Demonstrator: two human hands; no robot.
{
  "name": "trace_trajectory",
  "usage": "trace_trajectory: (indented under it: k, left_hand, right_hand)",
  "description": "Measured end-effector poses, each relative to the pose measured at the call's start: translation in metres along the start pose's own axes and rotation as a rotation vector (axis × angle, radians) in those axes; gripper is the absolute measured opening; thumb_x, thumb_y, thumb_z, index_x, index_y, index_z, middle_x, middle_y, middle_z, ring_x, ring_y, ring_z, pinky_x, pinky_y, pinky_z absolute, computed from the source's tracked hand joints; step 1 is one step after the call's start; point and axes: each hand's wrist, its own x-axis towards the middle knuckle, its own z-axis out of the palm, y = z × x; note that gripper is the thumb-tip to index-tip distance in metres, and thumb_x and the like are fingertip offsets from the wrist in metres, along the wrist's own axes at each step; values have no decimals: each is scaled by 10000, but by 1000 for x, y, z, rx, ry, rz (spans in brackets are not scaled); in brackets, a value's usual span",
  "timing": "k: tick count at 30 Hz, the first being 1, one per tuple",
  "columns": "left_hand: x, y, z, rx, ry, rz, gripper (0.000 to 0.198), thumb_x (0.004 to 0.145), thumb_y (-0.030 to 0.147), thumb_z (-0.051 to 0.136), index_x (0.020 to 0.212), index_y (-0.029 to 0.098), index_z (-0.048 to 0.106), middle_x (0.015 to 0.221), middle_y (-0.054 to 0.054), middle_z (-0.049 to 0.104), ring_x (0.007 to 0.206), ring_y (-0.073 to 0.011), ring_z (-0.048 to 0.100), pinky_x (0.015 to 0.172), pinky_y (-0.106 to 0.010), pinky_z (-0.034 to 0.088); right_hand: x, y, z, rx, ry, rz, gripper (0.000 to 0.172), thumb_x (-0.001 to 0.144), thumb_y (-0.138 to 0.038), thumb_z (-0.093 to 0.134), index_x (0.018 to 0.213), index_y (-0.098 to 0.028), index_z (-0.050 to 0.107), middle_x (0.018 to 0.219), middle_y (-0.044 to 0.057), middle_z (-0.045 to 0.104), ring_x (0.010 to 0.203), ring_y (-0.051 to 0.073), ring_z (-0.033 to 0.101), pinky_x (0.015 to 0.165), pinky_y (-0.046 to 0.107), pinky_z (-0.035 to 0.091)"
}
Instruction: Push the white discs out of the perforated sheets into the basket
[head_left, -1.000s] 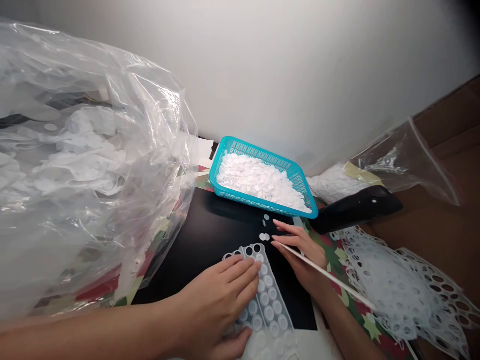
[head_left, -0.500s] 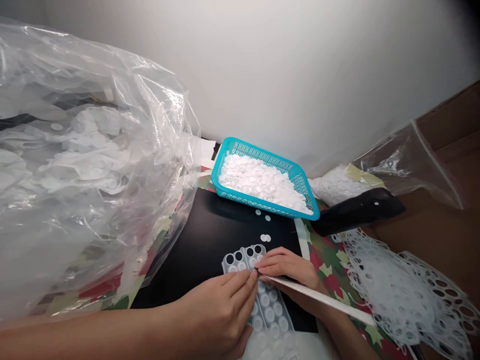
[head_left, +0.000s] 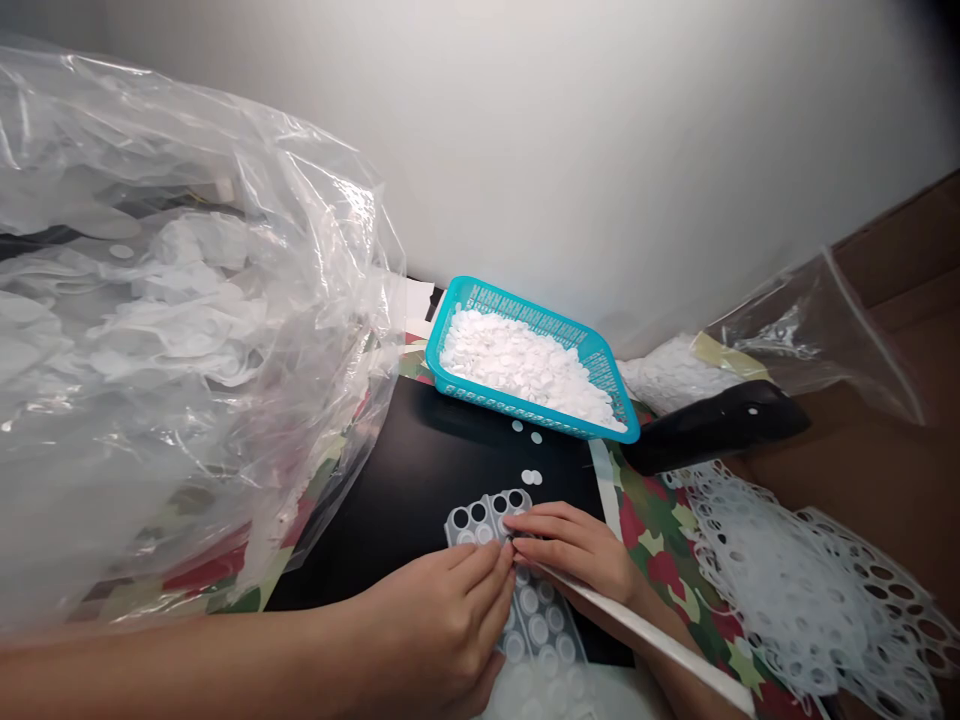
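Camouflage-patterned cloth (head_left: 675, 570) covered the work surface before a pale wall (head_left: 562, 150), and a black sheet (head_left: 420, 450) lay over its middle. On that sheet, close to the person, rested a translucent tray (head_left: 538, 627) of round cups, partly hidden by the hands; the four cups of its far row showed dark, while the nearer ones looked whitish. Above the tray the fingertips of both hands came together. The left hand (head_left: 450, 600) lay across it with the fingers drawn close; whether they pinched anything, I could not tell. The right hand (head_left: 581, 545) kept a narrow grip on a thin white strip (head_left: 660, 632), one end at the fingertips, the rest slanting down past the wrist. Just beyond the tray lay four small discs (head_left: 529, 477), two overlapping and two separate, nearer the turquoise basket (head_left: 480, 393). That basket stood against the wall side, heaped with white pieces (head_left: 525, 360). To its right lay a long black object (head_left: 720, 425) bearing one white spot. Farther out, perforated sheets (head_left: 795, 590) sprawled on the right, and a large clear bag (head_left: 315, 250) of crumpled whitish material filled the left.
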Motion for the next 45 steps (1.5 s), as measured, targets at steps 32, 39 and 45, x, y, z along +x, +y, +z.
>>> trace_trajectory:
  k: [32,39,45]
  left_hand:
    - [0,-3,1,-90,-26,-1,418,899,261,381,1153,11,599,1249,-179,590,1088,-286,574,922,-356,460]
    - [2,-4,-2,-132,-57,-24,389,880,266,409,1132,40,600,1211,-176,609,1056,-278,578,897,-362,464]
    - [1,-4,0,-118,-66,-10,407,894,272,386,1143,26,592,1249,-178,581,1076,-273,566,940,-343,438]
  right_hand:
    - [3,-1,-5,-42,334,245,211,857,-84,578,998,-221,656,977,59,723,879,189,657,778,329,552]
    - [-2,2,3,136,36,113,149,879,-157,586,996,-193,671,1107,83,693,1008,196,630,857,359,551]
    - [-4,2,4,107,164,195,237,870,-94,570,1036,-232,668,1049,40,718,929,186,662,792,330,572]
